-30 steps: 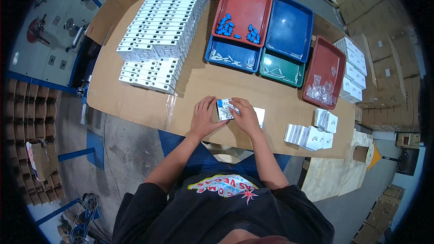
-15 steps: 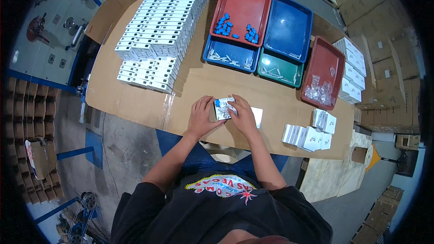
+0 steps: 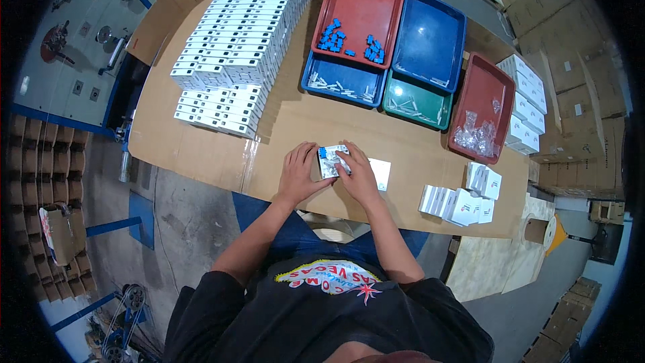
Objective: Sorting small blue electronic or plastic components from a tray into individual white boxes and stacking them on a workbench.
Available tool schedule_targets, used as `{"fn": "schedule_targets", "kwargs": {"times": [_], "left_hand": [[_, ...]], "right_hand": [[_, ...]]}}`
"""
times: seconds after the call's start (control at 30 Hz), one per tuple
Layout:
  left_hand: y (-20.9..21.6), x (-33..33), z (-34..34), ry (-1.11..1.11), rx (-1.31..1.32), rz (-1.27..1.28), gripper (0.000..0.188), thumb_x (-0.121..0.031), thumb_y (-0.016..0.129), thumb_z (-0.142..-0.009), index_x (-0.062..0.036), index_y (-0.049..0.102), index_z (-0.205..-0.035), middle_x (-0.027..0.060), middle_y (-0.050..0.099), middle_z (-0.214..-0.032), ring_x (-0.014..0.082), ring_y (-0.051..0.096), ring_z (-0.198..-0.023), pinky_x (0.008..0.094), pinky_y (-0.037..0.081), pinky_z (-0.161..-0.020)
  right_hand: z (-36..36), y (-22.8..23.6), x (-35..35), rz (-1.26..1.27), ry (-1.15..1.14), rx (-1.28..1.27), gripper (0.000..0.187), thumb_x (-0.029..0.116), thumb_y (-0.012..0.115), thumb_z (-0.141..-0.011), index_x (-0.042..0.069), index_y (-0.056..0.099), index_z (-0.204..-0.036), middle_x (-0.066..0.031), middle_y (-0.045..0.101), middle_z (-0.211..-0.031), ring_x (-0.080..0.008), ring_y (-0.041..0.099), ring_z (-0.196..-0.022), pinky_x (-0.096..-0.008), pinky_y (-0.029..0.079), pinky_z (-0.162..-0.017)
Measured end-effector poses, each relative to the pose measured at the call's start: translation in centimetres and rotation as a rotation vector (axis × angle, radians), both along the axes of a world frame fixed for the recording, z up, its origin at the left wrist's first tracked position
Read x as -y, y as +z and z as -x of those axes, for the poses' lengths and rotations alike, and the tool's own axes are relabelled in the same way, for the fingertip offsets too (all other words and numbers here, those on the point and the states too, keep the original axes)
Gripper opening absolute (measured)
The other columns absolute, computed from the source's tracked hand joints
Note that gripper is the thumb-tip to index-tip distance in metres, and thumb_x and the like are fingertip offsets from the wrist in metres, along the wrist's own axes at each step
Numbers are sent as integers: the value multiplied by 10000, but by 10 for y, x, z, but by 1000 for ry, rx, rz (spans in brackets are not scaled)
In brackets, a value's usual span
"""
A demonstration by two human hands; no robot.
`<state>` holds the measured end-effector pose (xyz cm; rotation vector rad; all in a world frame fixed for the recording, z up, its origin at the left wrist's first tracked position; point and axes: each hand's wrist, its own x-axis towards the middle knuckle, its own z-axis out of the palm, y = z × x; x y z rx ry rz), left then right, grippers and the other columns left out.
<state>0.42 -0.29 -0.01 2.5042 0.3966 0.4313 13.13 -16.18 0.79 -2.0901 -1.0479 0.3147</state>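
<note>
the table (image 3: 201, 154), covered in cardboard, carries a tall stack of white boxes (image 3: 242, 33) at the left, a large number that leaves plenty over, though whether they are filled cannot be told. across the back sit a red tray (image 3: 366, 7), a big blue tray (image 3: 430, 33) that looks nearly bare, and a maroon tray (image 3: 484, 87) beside a group of white cartons (image 3: 531, 94); a smaller blue tray (image 3: 322, 67) and a green tray (image 3: 430, 97) lie in front. near the right edge is a cluster of small white packs (image 3: 465, 210), possibly finished ones. the left hand (image 3: 297, 173) grips the side of an open box (image 3: 327, 173) at the table's near edge, while the right hand (image 3: 357, 173) has its fingers over the contents; whether they pinch a piece cannot be told. this box seems partway along: a blue block (image 3: 322, 152) sits in its far left corner with pale bits beside it, and no cover is on. a flat white piece (image 3: 379, 173) lies just right of it. loose supplies remain: clear bags (image 3: 474, 136), blue blocks (image 3: 332, 39) and thin pale sticks (image 3: 342, 87).
</note>
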Motion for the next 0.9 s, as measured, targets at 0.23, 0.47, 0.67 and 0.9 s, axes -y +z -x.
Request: {"fn": "schedule_targets", "kwargs": {"times": [0.23,0.47,0.67,0.9], "left_hand": [[-2,0,1,-2,8,5,901,-436,878,-701,-28,518,-1419,154,503,-1438,340,455,-1377,483,348,-1142],[-1,0,1,2,-7,1,896,-448,873,-703,-28,523,-1413,150,505,-1424,337,458,-1367,480,351,-1139],[4,0,0,-9,-10,8,896,-450,872,-702,-33,518,-1412,142,504,-1417,330,459,-1364,475,351,-1137],[0,-3,0,2,2,-4,884,-461,869,-706,-45,523,-1405,140,505,-1415,327,459,-1363,476,349,-1138]], "right_hand": [[1,-1,1,12,-1,18,317,143,707,-934,45,714,-1235,-153,563,-1472,-360,491,-1400,-440,399,-1157],[0,-1,2,4,10,9,324,134,709,-930,44,709,-1242,-161,555,-1479,-364,492,-1397,-438,404,-1153],[-15,1,14,-41,-44,23,336,149,703,-924,37,702,-1241,-168,552,-1473,-370,501,-1374,-454,405,-1141],[-43,16,45,14,-178,49,329,153,699,-936,43,697,-1246,-154,550,-1484,-360,506,-1372,-437,415,-1135]]}}
